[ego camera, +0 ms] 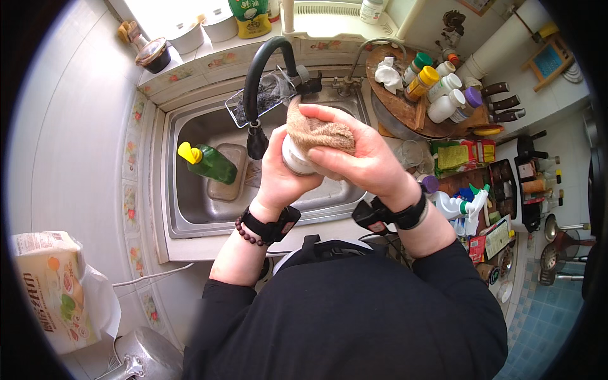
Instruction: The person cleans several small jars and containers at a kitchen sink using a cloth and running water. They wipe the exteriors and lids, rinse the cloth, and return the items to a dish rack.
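Observation:
Over the steel sink my left hand holds a small white round container, its fingers wrapped about the side. My right hand grips a folded tan cloth and presses it against the container's upper side. Part of the container is hidden by the cloth and my fingers. Left of my hands, a green bottle with a yellow cap lies in the basin across a brownish rectangular block or box. The black faucet arches down beside my left hand.
A wire rack with dark scrubbing material hangs at the sink's back. On the right, a round wooden board bears several capped bottles. Knives stand beyond it. A white spray bottle stands among clutter on the right counter.

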The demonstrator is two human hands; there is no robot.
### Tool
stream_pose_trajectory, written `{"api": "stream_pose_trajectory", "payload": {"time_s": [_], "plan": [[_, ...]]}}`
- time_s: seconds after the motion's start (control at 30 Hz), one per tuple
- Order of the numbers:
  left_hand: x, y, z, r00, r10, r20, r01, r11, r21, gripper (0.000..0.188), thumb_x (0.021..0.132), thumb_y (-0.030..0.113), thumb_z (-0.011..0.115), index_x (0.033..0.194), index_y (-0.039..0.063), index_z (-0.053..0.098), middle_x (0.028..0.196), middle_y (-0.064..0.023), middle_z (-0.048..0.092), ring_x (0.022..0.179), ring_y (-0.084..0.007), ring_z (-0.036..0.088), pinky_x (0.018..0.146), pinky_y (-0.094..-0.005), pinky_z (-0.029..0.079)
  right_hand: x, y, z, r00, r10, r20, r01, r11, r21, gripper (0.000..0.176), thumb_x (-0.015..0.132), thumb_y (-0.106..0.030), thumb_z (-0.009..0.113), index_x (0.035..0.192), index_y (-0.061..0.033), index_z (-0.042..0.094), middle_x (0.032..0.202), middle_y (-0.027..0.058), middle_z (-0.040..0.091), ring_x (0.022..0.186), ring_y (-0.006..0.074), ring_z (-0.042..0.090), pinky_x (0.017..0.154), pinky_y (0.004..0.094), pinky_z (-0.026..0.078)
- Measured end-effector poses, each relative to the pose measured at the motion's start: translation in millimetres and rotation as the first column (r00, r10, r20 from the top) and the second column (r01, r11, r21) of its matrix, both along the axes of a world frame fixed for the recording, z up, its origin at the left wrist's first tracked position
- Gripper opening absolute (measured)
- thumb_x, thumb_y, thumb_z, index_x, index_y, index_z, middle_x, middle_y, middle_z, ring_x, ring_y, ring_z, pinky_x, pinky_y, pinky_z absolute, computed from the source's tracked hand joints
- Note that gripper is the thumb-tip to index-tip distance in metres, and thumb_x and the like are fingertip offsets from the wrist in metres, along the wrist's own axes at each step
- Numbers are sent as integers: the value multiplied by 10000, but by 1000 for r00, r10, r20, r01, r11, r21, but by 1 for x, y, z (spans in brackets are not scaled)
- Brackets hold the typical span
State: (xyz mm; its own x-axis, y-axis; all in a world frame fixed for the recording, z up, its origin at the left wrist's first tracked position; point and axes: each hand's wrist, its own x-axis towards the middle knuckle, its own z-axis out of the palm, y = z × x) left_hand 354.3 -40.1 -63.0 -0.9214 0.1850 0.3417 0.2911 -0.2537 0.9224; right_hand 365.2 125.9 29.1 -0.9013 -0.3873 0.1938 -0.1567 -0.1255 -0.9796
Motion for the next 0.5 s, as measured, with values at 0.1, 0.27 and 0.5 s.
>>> {"api": "stream_pose_trajectory", "payload": {"time_s": [0.1,0.27,0.5], "plan": [[-1,1,-4,966,148,-212,-190,962,-195,684,578,36,809,1198,50,520,1074,-84,618,991,-190,612,875,-321,496,-3,-15,-13,972,-220,-79,216,975,-57,217,903,-41,620,1110,24,629,1023,81,689,954,124,632,850,270,507],[-1,-4,-9,989,46,-141,-85,954,-287,735,613,26,829,1255,48,472,1124,-76,608,1048,-170,592,914,-330,485,-20,-6,-1,959,-204,198,208,978,-3,170,928,-85,595,1048,15,664,940,62,702,836,99,639,740,250,517],[-1,-5,3,974,141,-179,-189,939,-289,621,585,68,794,1156,45,553,1018,-103,640,942,-211,642,842,-318,508,-10,-7,-7,999,-42,-4,42,997,65,277,881,-96,672,1136,4,634,1032,69,675,933,139,630,843,270,501]]}}
